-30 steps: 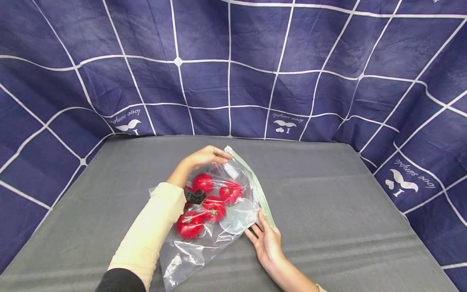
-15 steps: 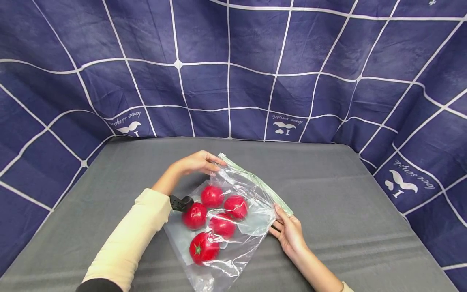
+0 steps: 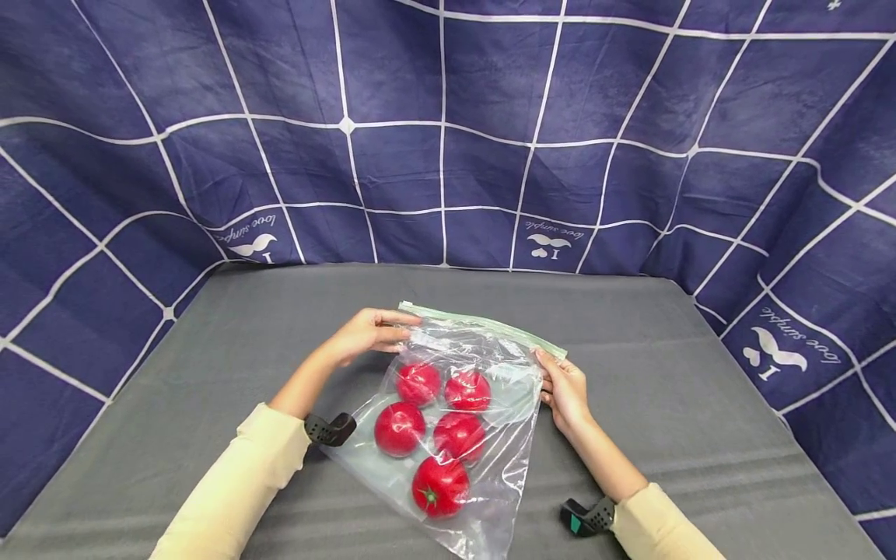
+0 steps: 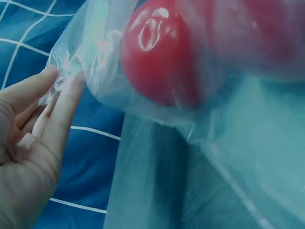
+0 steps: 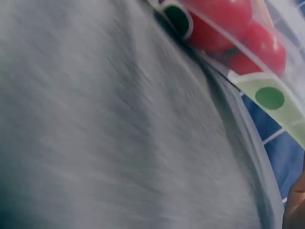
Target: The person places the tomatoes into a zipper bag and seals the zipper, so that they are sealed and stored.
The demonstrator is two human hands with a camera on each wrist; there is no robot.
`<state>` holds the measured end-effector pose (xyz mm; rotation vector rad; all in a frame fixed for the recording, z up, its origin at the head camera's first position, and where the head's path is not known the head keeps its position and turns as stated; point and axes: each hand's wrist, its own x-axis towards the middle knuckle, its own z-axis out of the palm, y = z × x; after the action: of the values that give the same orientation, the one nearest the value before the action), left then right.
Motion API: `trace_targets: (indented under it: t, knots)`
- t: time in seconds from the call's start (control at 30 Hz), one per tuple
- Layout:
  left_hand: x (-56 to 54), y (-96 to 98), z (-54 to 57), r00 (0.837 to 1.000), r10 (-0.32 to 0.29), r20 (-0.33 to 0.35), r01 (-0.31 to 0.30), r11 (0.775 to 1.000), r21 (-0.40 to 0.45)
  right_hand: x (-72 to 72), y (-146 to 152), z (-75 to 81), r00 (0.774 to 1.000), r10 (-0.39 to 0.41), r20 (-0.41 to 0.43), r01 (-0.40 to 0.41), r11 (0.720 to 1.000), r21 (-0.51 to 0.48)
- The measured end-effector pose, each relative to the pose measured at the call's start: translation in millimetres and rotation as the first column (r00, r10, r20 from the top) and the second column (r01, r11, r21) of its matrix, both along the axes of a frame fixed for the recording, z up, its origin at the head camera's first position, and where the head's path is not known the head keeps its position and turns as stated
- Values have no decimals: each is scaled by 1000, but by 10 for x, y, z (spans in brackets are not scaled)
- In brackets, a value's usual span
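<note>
A clear zip bag (image 3: 514, 474) with a pale green zip strip (image 3: 483, 321) along its far edge holds several red tomatoes (image 3: 439, 486). My left hand (image 3: 365, 334) pinches the bag at its far left corner, by the strip's white slider. At the far right corner my right hand (image 3: 567, 389) pinches the film just under the strip. The left wrist view has thumb and fingers of my left hand (image 4: 33, 148) meeting on crumpled film, with one tomato (image 4: 159, 52) close by. Only a sliver of my right hand (image 5: 296, 202) appears in the right wrist view, beside the bag's green printed label (image 5: 270, 98).
A grey cloth (image 3: 700, 435) covers the table beneath the bag. Blue curtains (image 3: 490, 85) with white grid lines stand behind it and at both sides. Black wrist cameras (image 3: 589, 517) sit on both forearms.
Both hands have swung the bag's zip strip from steeply slanted to nearly level across. My left hand came left and nearer, my right hand went right and farther off. The tomatoes shifted right and nearer.
</note>
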<state>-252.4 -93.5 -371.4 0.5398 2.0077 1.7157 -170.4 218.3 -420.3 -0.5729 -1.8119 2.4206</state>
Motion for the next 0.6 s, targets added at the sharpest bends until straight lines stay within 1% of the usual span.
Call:
trace_targets:
  t: [0.1, 0.2, 0.3, 0.37, 0.47, 0.53, 0.6]
  knots:
    - [96, -31, -46, 998, 60, -10, -59, 996, 61, -142, 5, 12, 999, 14, -31, -13, 999, 33]
    - [210, -66, -79, 992, 122, -25, -119, 988, 97, -274, -3, 22, 998, 49, -38, -46, 995, 85]
    - [333, -99, -85, 981, 193, -25, -188, 975, 118, -407, -18, 37, 991, 132, -23, -127, 981, 149]
    - [418, -113, -72, 971, 238, 0, -236, 963, 132, -495, -30, 38, 981, 193, -4, -189, 963, 191]
    - [540, -122, -26, 954, 295, 62, -301, 943, 144, -597, -50, 32, 959, 283, 23, -280, 926, 253]
    - [615, -121, 25, 939, 324, 116, -338, 931, 138, -651, -74, 26, 946, 321, 32, -317, 906, 280]
    - [676, -126, 83, 928, 341, 151, -360, 925, 120, -692, -94, 22, 931, 363, 32, -355, 885, 301]
